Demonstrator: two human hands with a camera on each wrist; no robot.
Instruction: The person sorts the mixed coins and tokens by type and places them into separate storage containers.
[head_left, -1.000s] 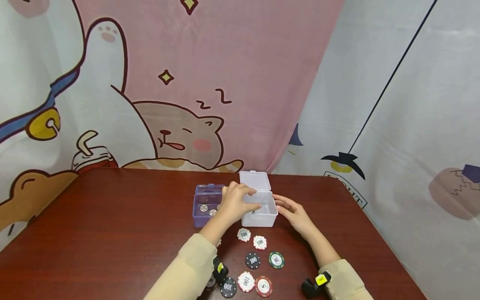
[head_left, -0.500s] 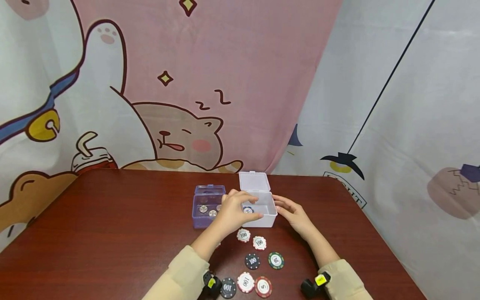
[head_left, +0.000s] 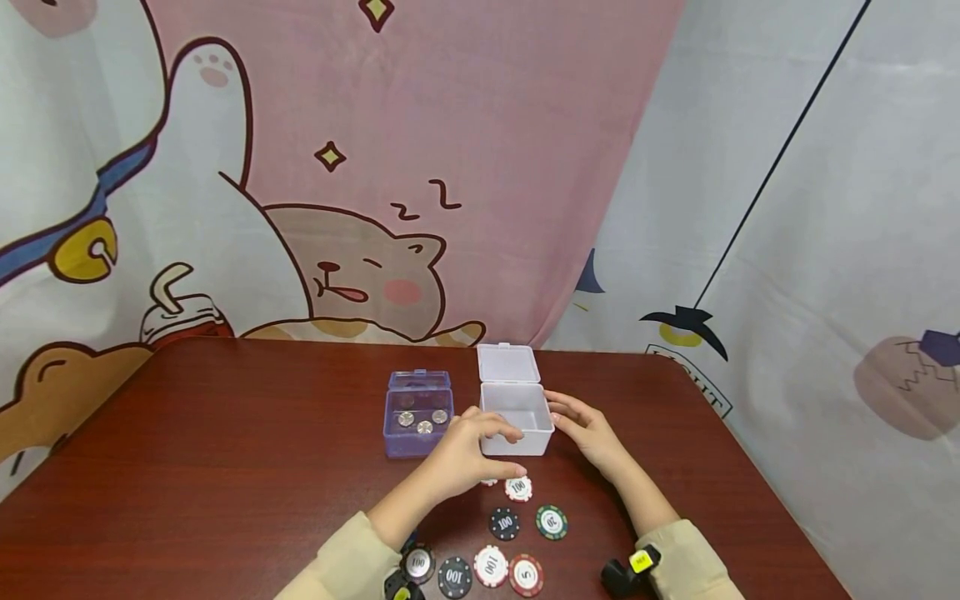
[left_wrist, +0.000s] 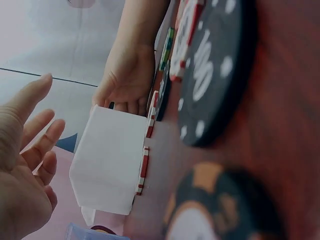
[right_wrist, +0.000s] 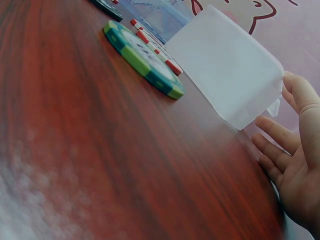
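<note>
Tabletop [head_left: 247, 467] nearest the person carries a near row: a red chip [head_left: 527, 575], a pale chip [head_left: 491, 567], a black chip [head_left: 454, 577] and a silver-centred chip [head_left: 418, 563]. Beyond lie a dark chip [head_left: 504, 523] and a green chip [head_left: 551, 522], then a red-and-white chip [head_left: 518, 489].

That last one probably matters most: seen from above, it sits just on the near side of the left thumb's tip. The left hand [head_left: 465, 454] is the nearer, its fingers spread wide and holding nothing; a flat round has no long axis to match. The left wrist view adds height: that hand is raised off the tabletop, and a second chip [left_wrist: 143, 170], nearly covered by it in the head view, shows edge-on beside the white box [head_left: 517, 443].

The box stands with its lid [head_left: 508, 364] up. Along its right wall lies the right hand [head_left: 588, 429], fingers extended; the right wrist view shows a fingertip apparently touching the corner, which the head view leaves unclear. To its left stands a purple box [head_left: 401, 447] with silvery discs [head_left: 424, 427] inside. Farthest hangs printed cloth [head_left: 525, 167].
</note>
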